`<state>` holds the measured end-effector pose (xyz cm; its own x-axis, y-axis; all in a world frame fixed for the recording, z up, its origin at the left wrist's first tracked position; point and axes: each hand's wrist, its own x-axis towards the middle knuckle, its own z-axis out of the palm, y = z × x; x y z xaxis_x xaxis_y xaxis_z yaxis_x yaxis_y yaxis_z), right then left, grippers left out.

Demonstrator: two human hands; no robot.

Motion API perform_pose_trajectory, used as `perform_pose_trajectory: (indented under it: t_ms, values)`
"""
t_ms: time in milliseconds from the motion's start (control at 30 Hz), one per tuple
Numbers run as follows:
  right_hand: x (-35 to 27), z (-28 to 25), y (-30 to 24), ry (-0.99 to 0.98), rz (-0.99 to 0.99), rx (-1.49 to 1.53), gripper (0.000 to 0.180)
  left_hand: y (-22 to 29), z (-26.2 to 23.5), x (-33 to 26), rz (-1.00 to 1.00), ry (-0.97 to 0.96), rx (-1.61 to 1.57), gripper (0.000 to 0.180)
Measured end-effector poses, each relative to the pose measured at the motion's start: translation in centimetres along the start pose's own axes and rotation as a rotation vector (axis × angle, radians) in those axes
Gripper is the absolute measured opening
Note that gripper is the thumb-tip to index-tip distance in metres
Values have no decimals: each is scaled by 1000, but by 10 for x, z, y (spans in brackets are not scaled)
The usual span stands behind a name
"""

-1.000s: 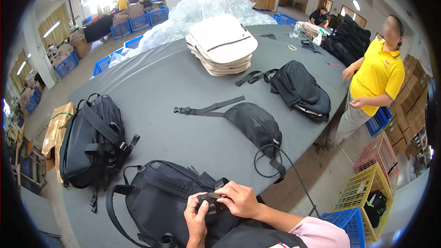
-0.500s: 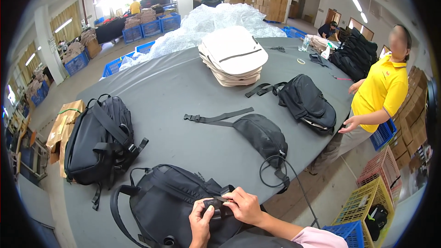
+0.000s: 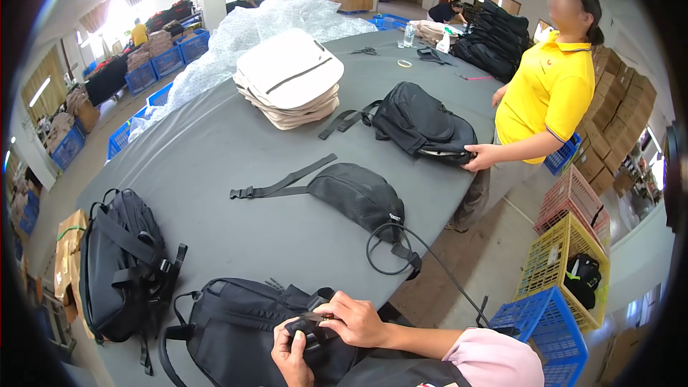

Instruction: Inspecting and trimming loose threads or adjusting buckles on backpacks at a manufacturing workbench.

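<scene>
A black backpack lies on the grey-covered table at the near edge, right in front of me. My left hand is closed around a small black strap piece of this backpack, thumb on top. Just to its right, my right hand pinches something slim with a greyish edge against that piece; its kind is too small to make out. Beyond my hands lies a black waist bag, its strap and buckle stretched to the left. Another black backpack rests at the left.
A stack of cream bags stands mid-table. A co-worker in a yellow shirt has a hand on a black backpack at the right edge. A black cable loops over the near edge. Yellow and blue crates stand at right.
The view has swung right, so the table's things sit further left. The co-worker's hand has come onto the black backpack at the right edge. My hands keep nearly the same grip.
</scene>
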<state>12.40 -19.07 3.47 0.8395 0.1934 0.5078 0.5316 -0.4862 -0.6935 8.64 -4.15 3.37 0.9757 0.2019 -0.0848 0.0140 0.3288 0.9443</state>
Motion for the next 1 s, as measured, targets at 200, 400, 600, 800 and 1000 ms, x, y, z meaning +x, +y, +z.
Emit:
perform_pose_trajectory:
  t_ms: [200, 400, 600, 800, 1000]
  values:
    - [8, 8, -5, -71, 153, 195, 33, -5, 3, 2, 47, 12, 62, 16]
    - [14, 20, 15, -310, 176, 324, 18, -11, -4, 2, 43, 3, 182, 17]
    - [6, 20, 11, -307, 145, 437, 15, -19, -9, -6, 148, -26, 285, 19]
    - [-1, 27, 6, -126, 185, 469, 24, -13, -7, -4, 59, -9, 153, 17]
    - [9, -1, -7, -59, 133, 141, 26, 5, -7, 12, -32, 29, 48, 19]
